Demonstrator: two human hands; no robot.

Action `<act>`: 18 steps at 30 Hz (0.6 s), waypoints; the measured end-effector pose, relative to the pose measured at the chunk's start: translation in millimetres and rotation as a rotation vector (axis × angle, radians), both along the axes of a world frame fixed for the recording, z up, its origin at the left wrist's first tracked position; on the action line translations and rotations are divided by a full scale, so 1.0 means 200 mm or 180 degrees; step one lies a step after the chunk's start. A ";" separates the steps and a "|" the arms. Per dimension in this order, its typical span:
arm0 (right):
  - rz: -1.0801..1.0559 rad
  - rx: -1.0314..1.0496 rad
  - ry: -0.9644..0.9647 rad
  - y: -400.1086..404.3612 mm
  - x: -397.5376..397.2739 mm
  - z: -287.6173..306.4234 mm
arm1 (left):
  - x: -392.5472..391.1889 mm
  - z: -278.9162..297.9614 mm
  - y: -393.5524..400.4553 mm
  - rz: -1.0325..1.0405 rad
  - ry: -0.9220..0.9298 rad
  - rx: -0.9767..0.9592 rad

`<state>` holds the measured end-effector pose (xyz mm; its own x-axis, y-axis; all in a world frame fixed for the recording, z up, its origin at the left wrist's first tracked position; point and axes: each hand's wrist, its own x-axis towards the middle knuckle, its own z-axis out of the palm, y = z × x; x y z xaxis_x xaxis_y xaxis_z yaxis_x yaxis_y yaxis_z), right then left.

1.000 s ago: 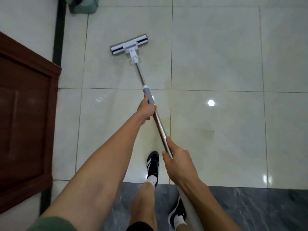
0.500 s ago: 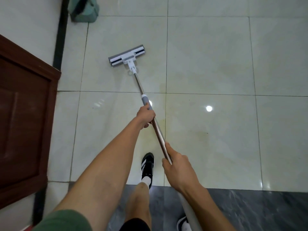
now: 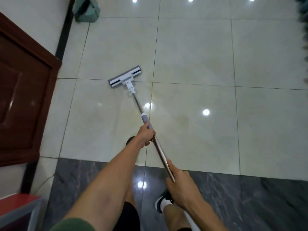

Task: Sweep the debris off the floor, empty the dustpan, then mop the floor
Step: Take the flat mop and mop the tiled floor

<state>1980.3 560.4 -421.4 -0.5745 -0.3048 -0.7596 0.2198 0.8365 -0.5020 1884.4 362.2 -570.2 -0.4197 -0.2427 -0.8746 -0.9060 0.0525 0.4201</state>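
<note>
The mop head (image 3: 125, 79) is lying nearer the person than a second ago, drawn back across the pale floor (image 3: 191, 52) onto a tile seam. Both hands are gripping the mop handle (image 3: 159, 150): the left hand (image 3: 146, 134) is curling round it just below the grey sleeve, the right hand (image 3: 180, 185) lower down. The head is sitting at 11 o'clock from the left hand, well apart.

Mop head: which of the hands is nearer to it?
Left. The left hand grips the pole at the grey sleeve, closer to the mop head; the right hand holds the pole's upper end, farther back.
</note>
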 end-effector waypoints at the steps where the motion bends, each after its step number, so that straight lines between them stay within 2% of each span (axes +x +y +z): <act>1: 0.0036 -0.0006 -0.0009 0.05 0.03 0.01 | 0.04 0.02 0.04 0.0042 0.0006 -0.0014; 10: 0.0061 -0.0280 0.0350 0.09 -0.04 0.00 | -0.02 0.06 0.08 0.0057 0.0126 -0.0378; 18: 0.0249 -0.0053 0.0389 0.07 -0.39 -0.09 | -0.32 -0.03 0.03 0.0378 0.0317 -0.0203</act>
<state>1902.4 574.8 -439.7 -0.6364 -0.3644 -0.6798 0.0906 0.8400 -0.5350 1821.4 367.3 -576.9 -0.4685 -0.3495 -0.8114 -0.8615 -0.0229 0.5073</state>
